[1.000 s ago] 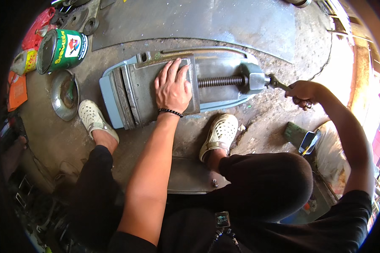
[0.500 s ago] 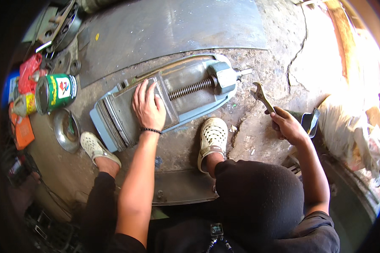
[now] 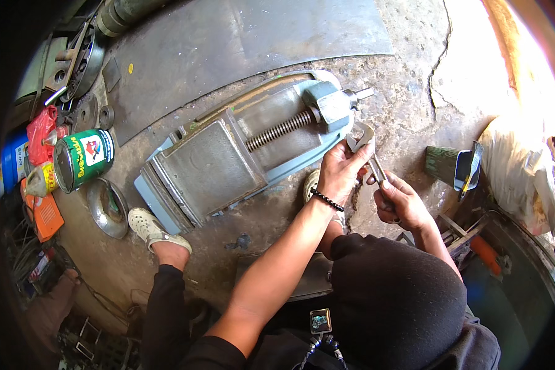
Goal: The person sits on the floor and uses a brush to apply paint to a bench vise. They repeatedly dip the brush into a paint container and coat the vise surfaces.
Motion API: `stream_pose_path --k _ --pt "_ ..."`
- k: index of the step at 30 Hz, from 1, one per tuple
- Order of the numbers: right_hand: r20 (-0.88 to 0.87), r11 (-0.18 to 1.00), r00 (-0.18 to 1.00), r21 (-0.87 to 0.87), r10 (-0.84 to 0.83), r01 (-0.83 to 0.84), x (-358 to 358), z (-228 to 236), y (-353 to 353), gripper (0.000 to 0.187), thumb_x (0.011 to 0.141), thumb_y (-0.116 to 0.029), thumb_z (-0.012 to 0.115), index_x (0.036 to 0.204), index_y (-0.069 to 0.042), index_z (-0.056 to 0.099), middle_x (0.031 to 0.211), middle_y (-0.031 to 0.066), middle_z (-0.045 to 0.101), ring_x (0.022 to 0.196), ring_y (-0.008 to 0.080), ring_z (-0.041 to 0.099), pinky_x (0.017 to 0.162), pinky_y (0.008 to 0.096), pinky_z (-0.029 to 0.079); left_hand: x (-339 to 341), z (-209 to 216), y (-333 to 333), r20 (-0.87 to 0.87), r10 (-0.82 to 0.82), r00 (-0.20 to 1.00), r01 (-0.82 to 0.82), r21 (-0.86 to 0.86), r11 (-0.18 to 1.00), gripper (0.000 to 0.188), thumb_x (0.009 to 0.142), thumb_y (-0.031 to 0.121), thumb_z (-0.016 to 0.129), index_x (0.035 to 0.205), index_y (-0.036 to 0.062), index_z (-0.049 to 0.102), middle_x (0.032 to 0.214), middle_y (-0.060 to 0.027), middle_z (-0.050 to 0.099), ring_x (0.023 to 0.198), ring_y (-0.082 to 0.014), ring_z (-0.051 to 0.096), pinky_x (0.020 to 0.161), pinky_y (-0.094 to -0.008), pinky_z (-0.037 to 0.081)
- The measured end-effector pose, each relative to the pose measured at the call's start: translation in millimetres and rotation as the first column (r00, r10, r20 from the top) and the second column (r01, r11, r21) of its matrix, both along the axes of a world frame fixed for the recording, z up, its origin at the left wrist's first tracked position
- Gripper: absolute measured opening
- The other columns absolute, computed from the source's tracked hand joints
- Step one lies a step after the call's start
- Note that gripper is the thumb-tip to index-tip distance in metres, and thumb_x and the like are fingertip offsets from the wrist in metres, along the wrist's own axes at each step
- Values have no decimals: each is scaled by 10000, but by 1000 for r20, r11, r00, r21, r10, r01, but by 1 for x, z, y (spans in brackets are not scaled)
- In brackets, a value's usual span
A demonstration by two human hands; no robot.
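Taking the clock face as centred on the vise, a red plastic bag (image 3: 41, 132) sits at the far left at 9 o'clock, with an orange flat box (image 3: 45, 217) lower down, between 8 and 9. Just beside the bag, also at 9 o'clock, is a green paint can (image 3: 83, 159) with a white label panel, and below it at 8 a shallow metal bowl (image 3: 100, 214) rests on the floor. A pale, perforated clog (image 3: 156, 227) stands near the vise's lower left corner, between 7 and 8. The blue-grey machine vise (image 3: 231, 148) lies on the concrete floor, its threaded screw (image 3: 280, 131) running toward 2 o'clock; a large metal sheet (image 3: 246, 46) lies above it at 12. At 3 o'clock, just off the vise's edge, the left hand (image 3: 344, 169), a beaded bracelet at its wrist, has its thumb and fingers closed on the head of an adjustable wrench (image 3: 377, 165). The right hand (image 3: 406, 198) is wrapped around the wrench's handle, near the left hand. Farther out at 3 o'clock are a green rectangular container (image 3: 439, 159) lying on its side and a translucent plastic bag (image 3: 517, 169).
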State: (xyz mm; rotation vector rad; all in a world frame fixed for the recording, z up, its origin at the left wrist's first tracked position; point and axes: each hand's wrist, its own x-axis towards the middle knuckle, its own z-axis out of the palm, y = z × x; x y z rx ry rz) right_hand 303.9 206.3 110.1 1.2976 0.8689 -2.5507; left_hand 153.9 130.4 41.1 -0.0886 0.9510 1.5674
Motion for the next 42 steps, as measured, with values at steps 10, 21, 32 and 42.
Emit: stream_pose_path --k 10,21,32,42 --pt "-29 999 999 40 25 -24 -13 5 5 297 1035 -320 472 1216 -90 521 628 -51 317 494 57 235 444 219 209 -20 16 4 -41 -8 999 9 15 1000 101 888 123 710 923 75 629 762 57 567 653 -39 498 574 -214 415" --pt "-27 998 999 64 30 -28 -18 3 2 300 1025 -319 485 1209 -83 517 605 -29 329 462 77 247 427 236 240 -25 12 -3 -150 -57 987 62 26 998 196 966 263 635 929 72 622 774 53 568 685 -36 494 597 -208 413" --pt "-25 999 1000 50 10 -9 -20 4 1 308 1032 -318 480 1218 -77 527 630 -45 317 499 59 246 440 217 225 -18 9 -2 -322 -15 947 31 44 999 256 980 290 612 934 38 599 739 38 561 642 -44 506 555 -230 424" --pt "-87 1000 996 27 9 -7 -21 1 1 317 1037 -319 466 1216 -64 524 623 -46 318 489 56 236 435 218 217 -21 12 -3 -308 -7 952 22 46 999 273 965 249 636 812 30 576 666 11 570 556 -57 520 492 -243 431"
